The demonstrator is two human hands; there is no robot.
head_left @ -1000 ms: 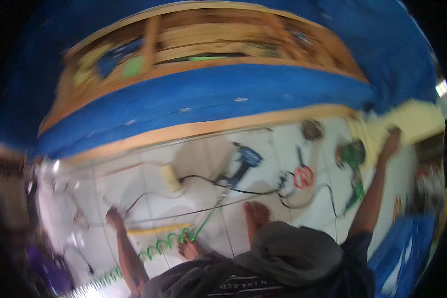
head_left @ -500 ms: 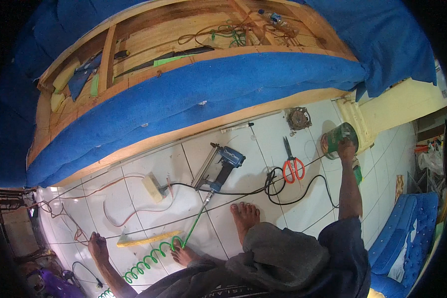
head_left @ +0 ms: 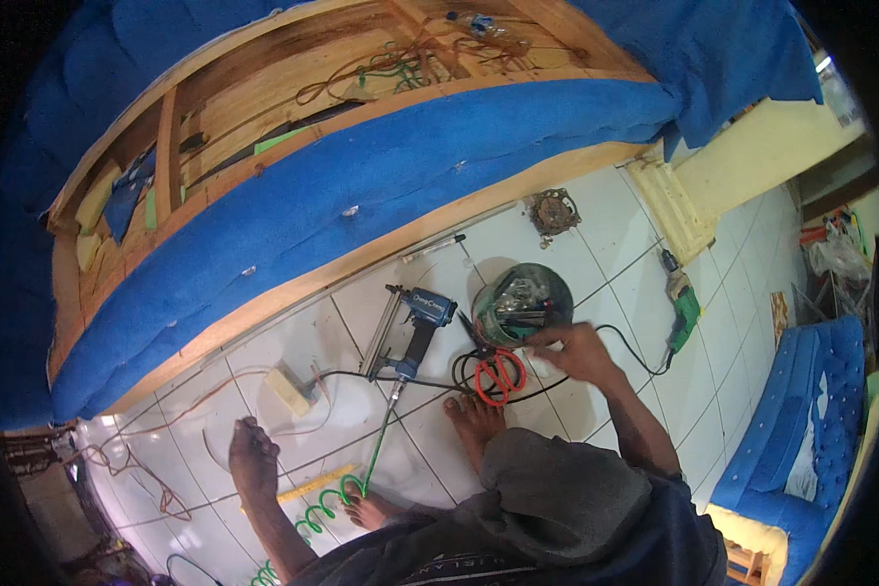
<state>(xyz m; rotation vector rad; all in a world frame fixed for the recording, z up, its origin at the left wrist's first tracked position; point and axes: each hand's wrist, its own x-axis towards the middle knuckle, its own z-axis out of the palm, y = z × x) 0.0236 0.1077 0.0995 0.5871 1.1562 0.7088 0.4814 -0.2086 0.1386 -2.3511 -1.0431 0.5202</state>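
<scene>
My right hand (head_left: 581, 353) is at the near right rim of a round green can (head_left: 569, 298), with its fingers stretched out and apart. Small items fill the can, too jumbled to name. Scissors with red-orange handles (head_left: 499, 378) lie against the near side of the can, their blades partly hidden. My left hand (head_left: 254, 455) hovers over the floor with its fingers curled; whatever they hold, if anything, is hidden. Between the hands lies a blue and black air stapler (head_left: 422, 337), joined to a coiled green air hose (head_left: 378, 444).
A blue-upholstered wooden frame (head_left: 361, 161) spans the far side. A green power drill (head_left: 684, 313) with a black cord lies at right, near blue tufted cushions (head_left: 781, 420). A white block (head_left: 290, 392), a yellow strip (head_left: 317, 482) and a round metal part (head_left: 554, 213) lie on the tiles.
My right hand has brought the can from the right to the middle, beside the scissors, and its fingers have opened. The drill is now uncovered. My left hand has moved inward.
</scene>
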